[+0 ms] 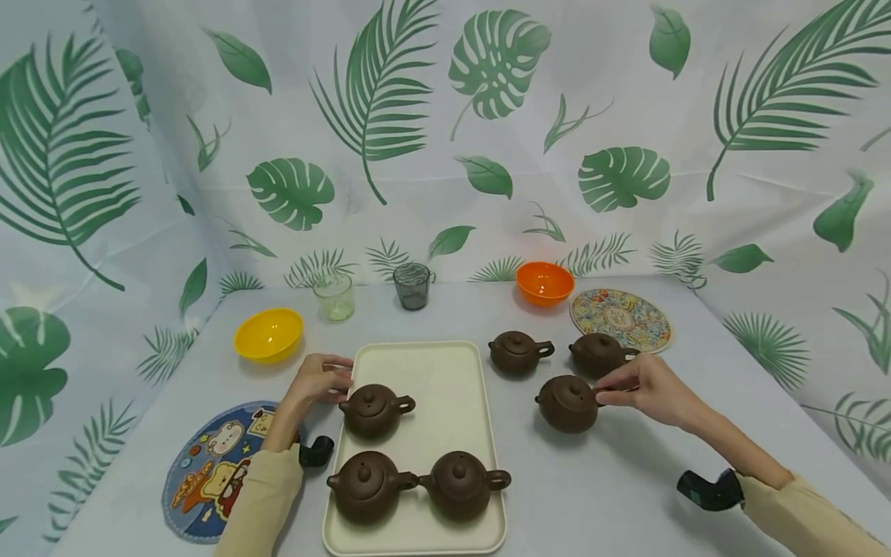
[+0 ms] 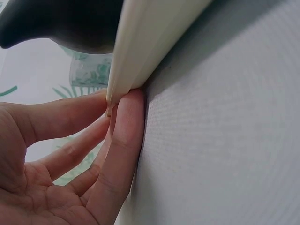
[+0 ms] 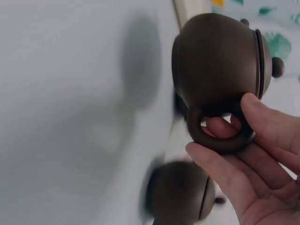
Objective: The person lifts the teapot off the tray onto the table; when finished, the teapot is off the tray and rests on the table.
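My right hand [image 1: 650,389] grips a dark brown teapot [image 1: 568,404] by its handle [image 3: 220,140]. In the right wrist view the teapot is lifted off the table, its shadow apart from it. My left hand [image 1: 319,381] pinches the left rim of a cream tray [image 1: 431,363], thumb at the rim and fingers against its outer side [image 2: 129,70]. On the tray sit three similar lidded teapots: one at the upper left [image 1: 372,411], one at the lower left [image 1: 366,489] and one at the lower right [image 1: 459,487].
Two more teapots [image 1: 517,353] [image 1: 600,354] stand behind the held one. Beyond are an orange bowl [image 1: 545,284], a round patterned mat [image 1: 622,319], a dark glass [image 1: 412,288] and a greenish glass [image 1: 335,298]. At left lie a yellow bowl [image 1: 268,336] and a blue cartoon mat [image 1: 202,472].
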The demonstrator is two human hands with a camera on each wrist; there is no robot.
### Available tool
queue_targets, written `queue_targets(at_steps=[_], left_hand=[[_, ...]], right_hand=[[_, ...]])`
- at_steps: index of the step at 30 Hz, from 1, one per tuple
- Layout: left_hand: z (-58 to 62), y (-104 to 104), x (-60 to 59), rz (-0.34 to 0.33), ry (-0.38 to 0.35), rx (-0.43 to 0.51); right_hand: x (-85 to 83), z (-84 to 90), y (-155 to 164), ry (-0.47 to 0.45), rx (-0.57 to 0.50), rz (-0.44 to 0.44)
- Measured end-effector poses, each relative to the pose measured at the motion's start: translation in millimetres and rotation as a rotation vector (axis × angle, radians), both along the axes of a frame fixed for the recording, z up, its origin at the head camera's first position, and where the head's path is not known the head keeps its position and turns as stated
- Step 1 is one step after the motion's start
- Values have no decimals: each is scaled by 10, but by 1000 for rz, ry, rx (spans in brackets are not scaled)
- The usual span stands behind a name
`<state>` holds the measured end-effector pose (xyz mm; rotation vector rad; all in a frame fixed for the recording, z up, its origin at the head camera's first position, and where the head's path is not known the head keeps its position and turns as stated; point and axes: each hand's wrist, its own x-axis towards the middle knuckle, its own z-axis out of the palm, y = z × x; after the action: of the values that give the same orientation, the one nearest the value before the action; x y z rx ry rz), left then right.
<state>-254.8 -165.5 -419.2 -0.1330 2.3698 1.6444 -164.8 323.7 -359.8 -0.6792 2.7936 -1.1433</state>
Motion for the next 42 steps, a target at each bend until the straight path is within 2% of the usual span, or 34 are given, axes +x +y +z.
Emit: queue_targets(at_steps=[6, 12, 22, 31, 36, 42], left_hand=[[16, 3, 0, -1, -1, -7], [18, 7, 7, -1, -5, -7], [0, 2, 11, 1, -1, 1], [1, -10, 9, 4, 4, -6], [-6, -7, 10, 8, 7, 0], [-4, -6, 9, 8, 5, -5]], right_hand=[[77, -75, 402, 22, 51, -64], [71, -144, 606, 1, 85, -104], [52, -194, 641, -39, 77, -108], [18, -207, 617, -75, 111, -108], [14, -151, 612, -40, 139, -92], [-50, 105, 459, 69, 104, -127]])
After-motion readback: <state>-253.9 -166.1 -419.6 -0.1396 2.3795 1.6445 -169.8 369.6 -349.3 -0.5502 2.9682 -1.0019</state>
